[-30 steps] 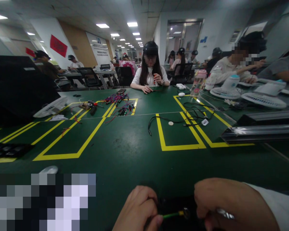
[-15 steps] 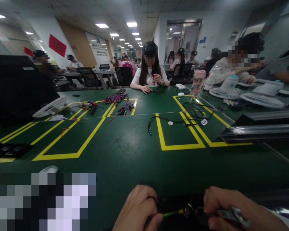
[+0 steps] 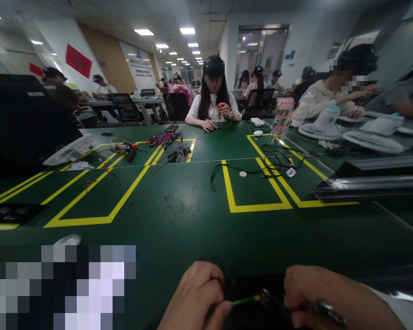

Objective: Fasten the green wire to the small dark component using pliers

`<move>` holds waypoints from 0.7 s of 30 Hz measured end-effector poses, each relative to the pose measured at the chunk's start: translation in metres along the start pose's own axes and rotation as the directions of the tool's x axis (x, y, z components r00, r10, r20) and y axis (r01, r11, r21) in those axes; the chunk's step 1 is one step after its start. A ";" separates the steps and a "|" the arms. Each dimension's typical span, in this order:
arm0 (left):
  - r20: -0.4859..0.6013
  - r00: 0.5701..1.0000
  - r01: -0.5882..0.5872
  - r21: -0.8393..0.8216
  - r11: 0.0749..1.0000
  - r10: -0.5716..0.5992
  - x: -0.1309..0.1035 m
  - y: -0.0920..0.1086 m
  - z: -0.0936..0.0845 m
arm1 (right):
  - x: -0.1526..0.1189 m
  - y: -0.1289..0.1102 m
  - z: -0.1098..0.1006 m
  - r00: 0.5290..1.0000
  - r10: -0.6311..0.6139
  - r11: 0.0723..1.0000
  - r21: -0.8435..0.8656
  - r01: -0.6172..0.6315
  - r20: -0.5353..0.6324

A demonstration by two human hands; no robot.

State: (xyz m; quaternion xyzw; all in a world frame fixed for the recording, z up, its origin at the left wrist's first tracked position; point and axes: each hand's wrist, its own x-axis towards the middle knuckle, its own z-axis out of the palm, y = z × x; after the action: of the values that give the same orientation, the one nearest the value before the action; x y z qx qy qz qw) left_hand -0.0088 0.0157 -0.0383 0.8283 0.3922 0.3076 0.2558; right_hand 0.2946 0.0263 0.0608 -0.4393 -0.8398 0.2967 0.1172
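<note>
At the lower middle, my left hand (image 3: 196, 295) is closed in a pinch on a green wire (image 3: 242, 301). The wire has a yellow sleeve and ends at a small shiny metal piece (image 3: 265, 296), perhaps a ring terminal or nut. To the right, my right hand (image 3: 316, 291) is closed around a metal wrench (image 3: 330, 310), one end of which sticks out below the palm. The wrench's other end, near the wire's tip, is too dark to make out. Beneath both hands lies a dark black part (image 3: 241, 282), its lower portion cut off by the frame.
A black cable (image 3: 234, 166) crosses the green table (image 3: 179, 247), near a small round disc (image 3: 242, 174). Long black profiles (image 3: 371, 189) lie at right. Bundled wires (image 3: 163, 139) and a screwdriver (image 3: 132, 155) lie farther left. A co-worker (image 3: 213, 101) sits opposite.
My right hand has shifted slightly left and turned with the wrench, whose protruding end now sits lower and farther left. My left hand still pinches the wire. The view has shifted slightly.
</note>
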 end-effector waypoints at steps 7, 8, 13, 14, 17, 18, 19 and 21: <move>0.024 0.999 0.032 -0.006 0.999 -0.032 0.001 0.003 -0.002 | 0.020 -0.002 -0.027 0.955 -0.232 0.970 -0.023 0.241 0.183; 0.026 0.999 0.036 -0.008 0.999 -0.036 0.002 0.003 -0.002 | 0.022 -0.002 -0.029 0.946 -0.255 0.964 -0.022 0.265 0.200; 0.035 0.998 0.050 -0.006 0.999 -0.050 0.001 0.004 -0.002 | 0.033 -0.002 -0.036 0.904 -0.342 0.936 0.008 0.352 0.258; 0.031 0.998 0.049 -0.004 0.999 -0.048 0.001 0.004 -0.002 | 0.035 -0.003 -0.037 0.901 -0.347 0.934 0.016 0.356 0.261; 0.015 0.999 0.035 0.004 0.999 -0.035 0.001 0.003 -0.001 | 0.035 -0.004 -0.041 0.918 -0.317 0.948 0.043 0.316 0.238; 0.010 1.000 0.029 0.005 1.000 -0.029 0.000 0.002 -0.001 | 0.032 -0.004 -0.042 0.931 -0.289 0.957 0.047 0.286 0.223; 0.007 1.000 0.024 0.006 1.000 -0.024 0.000 0.002 0.000 | 0.028 -0.004 -0.042 0.951 -0.241 0.970 0.046 0.237 0.192; -0.001 1.000 0.019 0.005 1.000 -0.019 0.000 0.001 0.000 | 0.017 -0.002 -0.036 0.994 -0.081 0.996 0.038 0.078 0.070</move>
State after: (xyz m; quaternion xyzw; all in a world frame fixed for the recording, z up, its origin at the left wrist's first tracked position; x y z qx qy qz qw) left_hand -0.0078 0.0150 -0.0377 0.8250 0.4011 0.3047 0.2562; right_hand 0.3000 0.0529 0.0897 -0.3924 -0.8550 0.3219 0.1065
